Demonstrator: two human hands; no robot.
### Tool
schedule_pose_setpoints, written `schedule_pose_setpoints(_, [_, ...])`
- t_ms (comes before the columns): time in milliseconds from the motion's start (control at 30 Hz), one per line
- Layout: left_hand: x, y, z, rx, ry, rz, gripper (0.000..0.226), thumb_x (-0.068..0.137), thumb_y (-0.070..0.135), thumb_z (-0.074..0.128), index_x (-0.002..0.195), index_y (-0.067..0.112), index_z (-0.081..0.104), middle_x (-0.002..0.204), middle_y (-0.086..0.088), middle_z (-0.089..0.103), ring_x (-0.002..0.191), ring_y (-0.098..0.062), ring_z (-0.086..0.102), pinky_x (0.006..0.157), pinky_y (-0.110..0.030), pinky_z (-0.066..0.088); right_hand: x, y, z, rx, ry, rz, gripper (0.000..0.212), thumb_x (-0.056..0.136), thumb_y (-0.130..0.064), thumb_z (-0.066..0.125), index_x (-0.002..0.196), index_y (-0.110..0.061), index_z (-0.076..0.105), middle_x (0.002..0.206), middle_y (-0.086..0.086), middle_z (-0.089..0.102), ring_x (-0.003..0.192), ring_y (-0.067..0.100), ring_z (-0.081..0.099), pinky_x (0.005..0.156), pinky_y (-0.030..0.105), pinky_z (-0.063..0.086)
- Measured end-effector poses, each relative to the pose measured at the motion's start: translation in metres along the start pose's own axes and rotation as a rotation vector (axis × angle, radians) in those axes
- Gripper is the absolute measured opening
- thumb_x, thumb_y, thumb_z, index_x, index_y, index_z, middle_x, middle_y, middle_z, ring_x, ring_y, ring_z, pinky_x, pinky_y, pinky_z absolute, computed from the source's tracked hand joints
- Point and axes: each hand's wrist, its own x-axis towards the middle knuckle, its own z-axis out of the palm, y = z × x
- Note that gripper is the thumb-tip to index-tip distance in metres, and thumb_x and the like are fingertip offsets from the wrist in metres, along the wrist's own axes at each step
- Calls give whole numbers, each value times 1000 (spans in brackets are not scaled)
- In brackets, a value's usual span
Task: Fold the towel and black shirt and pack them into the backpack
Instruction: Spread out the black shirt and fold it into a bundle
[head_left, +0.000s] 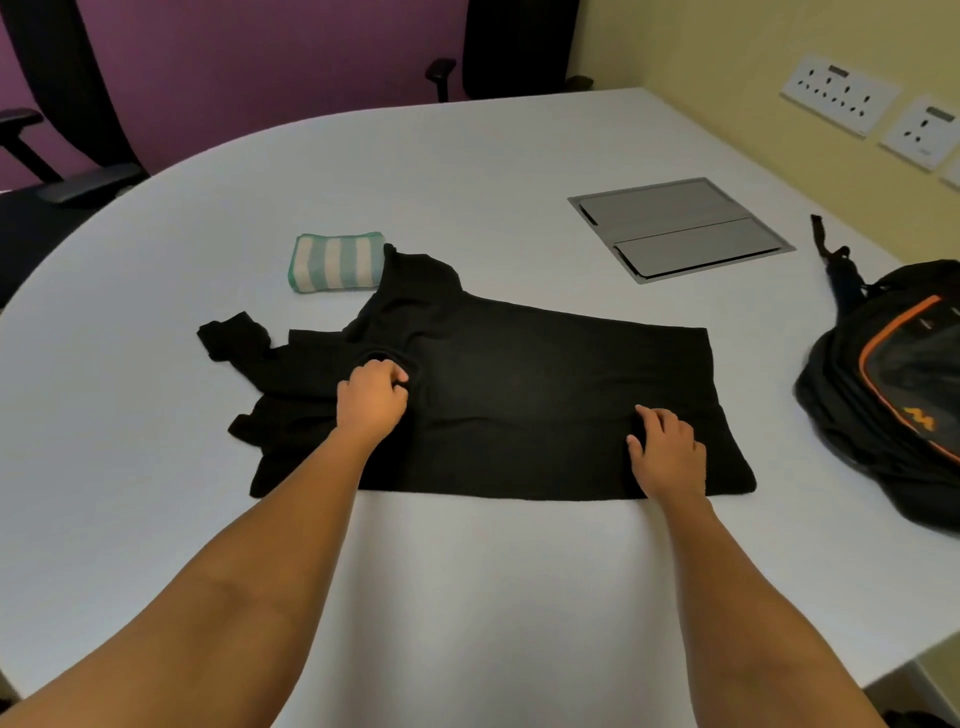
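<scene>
Black shirt (545, 395) lies flat on the tabletop (467, 597). The right hand (667, 447) pins it with relaxed fingers while the left hand (371, 397) pinches the collar, probably to start a fold. Beyond sits the folded towel (336, 261), with the backpack (883, 384) off to the right.

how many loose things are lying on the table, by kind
shirts: 1, the black shirt
towels: 1, the folded striped towel
bags: 1, the backpack
total: 3
</scene>
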Motion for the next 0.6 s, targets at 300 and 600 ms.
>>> schedule_pose_setpoints(300, [5,12,32,285,-272,78,29,91,18,58,120,22,59,131,-3,51,123,-24,46,105,-38,33,3,65,15,18,-109,66,55,101,-42,28,152,-25,13,160,4,10,147,25,8,117,43,15])
schedule_pose_setpoints(600, [42,9,1,138,-34,85,18,91,0,50,97,8,65,111,-12,53,96,-28,56,85,-35,44,-5,85,33,21,-22,63,55,100,-43,24,152,-27,11,160,3,10,148,22,6,118,39,8])
